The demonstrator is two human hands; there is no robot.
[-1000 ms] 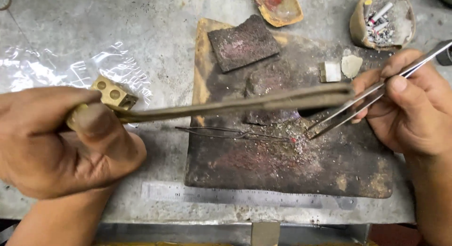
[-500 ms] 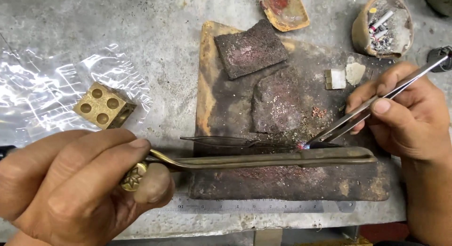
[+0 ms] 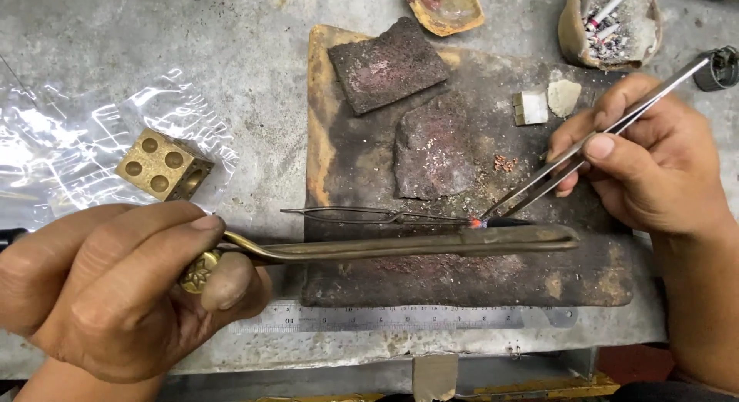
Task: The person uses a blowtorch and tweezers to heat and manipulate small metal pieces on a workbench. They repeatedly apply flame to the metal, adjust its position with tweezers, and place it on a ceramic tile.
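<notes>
Left hand (image 3: 115,286) gripping one brass torch (image 3: 400,244) over the charred board's (image 3: 339,179) near edge. One brass cube (image 3: 164,165) lies apart, left. Right hand (image 3: 654,171) pinching one pair of tweezers (image 3: 585,144), tips at the glowing wire (image 3: 385,214). Two dishes sit beyond.

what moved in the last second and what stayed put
The left hand drew the brass torch down toward the near edge of the charred board, uncovering the brass cube. The right hand kept its grip on the tweezers, tips at the glowing spot. Nothing was let go.
</notes>
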